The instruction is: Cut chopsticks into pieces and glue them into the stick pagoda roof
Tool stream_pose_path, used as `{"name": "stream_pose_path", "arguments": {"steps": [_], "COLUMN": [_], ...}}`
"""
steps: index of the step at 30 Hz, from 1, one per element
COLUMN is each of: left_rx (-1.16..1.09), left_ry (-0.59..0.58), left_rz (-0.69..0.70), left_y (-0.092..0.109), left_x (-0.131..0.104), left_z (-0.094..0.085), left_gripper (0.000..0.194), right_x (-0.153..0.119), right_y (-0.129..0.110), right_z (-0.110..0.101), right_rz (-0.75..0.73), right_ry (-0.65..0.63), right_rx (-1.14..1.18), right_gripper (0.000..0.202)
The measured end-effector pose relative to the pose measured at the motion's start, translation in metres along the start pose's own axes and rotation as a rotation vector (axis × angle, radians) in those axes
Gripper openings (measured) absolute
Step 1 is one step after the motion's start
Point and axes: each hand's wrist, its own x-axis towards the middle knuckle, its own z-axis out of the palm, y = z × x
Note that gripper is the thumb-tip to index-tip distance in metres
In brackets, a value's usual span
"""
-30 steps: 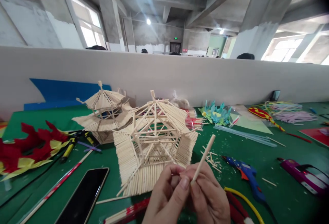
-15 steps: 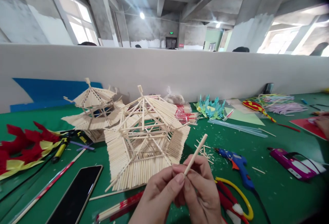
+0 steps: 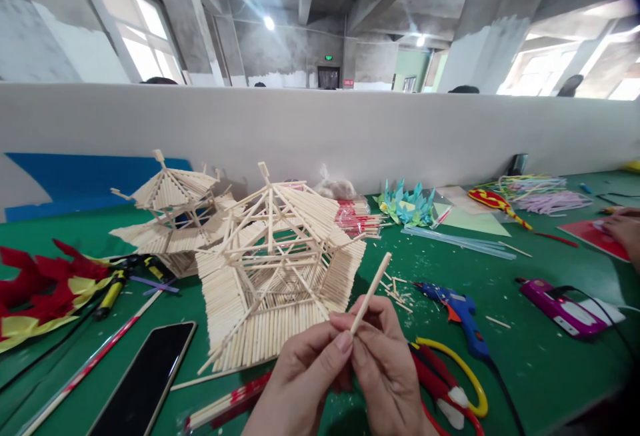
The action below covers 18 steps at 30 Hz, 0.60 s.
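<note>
A short wooden stick point(image 3: 372, 291) slants upward between my fingertips at the lower middle of the view. My left hand point(image 3: 307, 373) pinches its lower end with thumb and forefinger. Right beside it, my right hand point(image 3: 383, 363) is closed round the same end, some of its fingers hidden behind. Just behind my hands stands a pavilion model point(image 3: 280, 269) built of wooden sticks, its roof only partly covered with sticks. A second stick pavilion point(image 3: 175, 206) with a fuller roof is at the back left. Under my wrists lies a packet of sticks point(image 3: 227, 399) in clear wrap.
Right of my hands lie red and yellow pliers point(image 3: 445, 383), a blue glue gun point(image 3: 457, 309) and a purple device point(image 3: 560, 306). A phone point(image 3: 145, 379) is at the front left. Stick offcuts point(image 3: 397, 293) litter the green table. Another person's hand point(image 3: 625, 229) shows at the right edge.
The view has shifted slightly, so most things sit a little further left. My hands keep the same pinch on the stick. The other person's hand shows more at the right.
</note>
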Motion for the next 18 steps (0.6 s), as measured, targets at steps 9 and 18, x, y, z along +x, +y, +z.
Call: {"name": "stream_pose_path", "arguments": {"steps": [9,18], "left_rx": [0.134,0.321], "left_ry": [0.050,-0.001], "left_rz": [0.022,-0.015], "left_y": [-0.005,-0.026], "left_x": [-0.001,-0.002], "left_z": [-0.006,-0.009], "left_gripper": [0.018,0.025], "right_x": [0.001,-0.055], "right_y": [-0.002,0.036], "right_z": [-0.018,-0.145], "right_rz": [-0.073,0.285], "right_ry": [0.007,0.008], "right_rx": [-0.263,-1.013], "right_gripper": [0.030,0.027]}}
